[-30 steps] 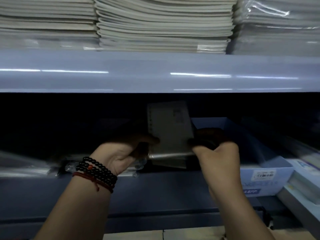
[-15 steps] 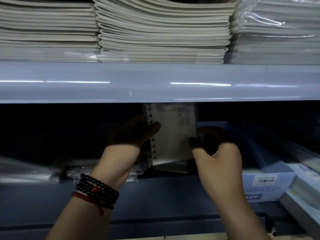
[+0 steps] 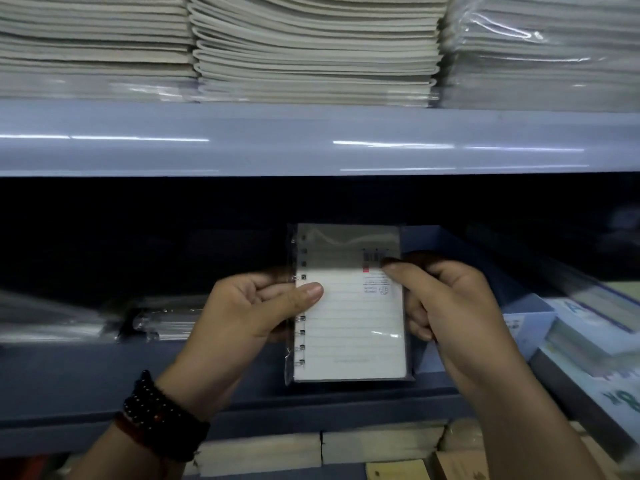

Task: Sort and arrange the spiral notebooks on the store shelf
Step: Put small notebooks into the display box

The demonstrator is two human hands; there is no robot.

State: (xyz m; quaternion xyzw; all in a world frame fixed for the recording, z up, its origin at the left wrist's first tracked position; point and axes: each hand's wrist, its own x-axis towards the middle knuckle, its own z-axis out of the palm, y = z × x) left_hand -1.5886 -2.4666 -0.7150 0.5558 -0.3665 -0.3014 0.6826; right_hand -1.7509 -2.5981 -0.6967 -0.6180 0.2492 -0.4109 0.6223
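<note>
A small spiral notebook (image 3: 353, 327) in a clear plastic sleeve stands upright in front of the dark middle shelf, its ruled back and barcode facing me, spiral on the left. My left hand (image 3: 252, 313) grips its spiral edge, thumb across the page. My right hand (image 3: 446, 299) pinches the right edge near the barcode. More wrapped spiral notebooks (image 3: 162, 320) lie flat in the dark shelf to the left.
The grey-blue upper shelf (image 3: 311, 140) carries stacks of pale notebooks (image 3: 311, 46). A blue box (image 3: 519, 306) sits on the middle shelf at right, with boxed stock (image 3: 595, 341) beyond it. Lower down, tan books (image 3: 381, 445) show under the shelf lip (image 3: 86, 393).
Both hands have drawn the notebook out of the dark shelf toward me and lower, into the light; its ruled back now shows clearly. The view has shifted downward.
</note>
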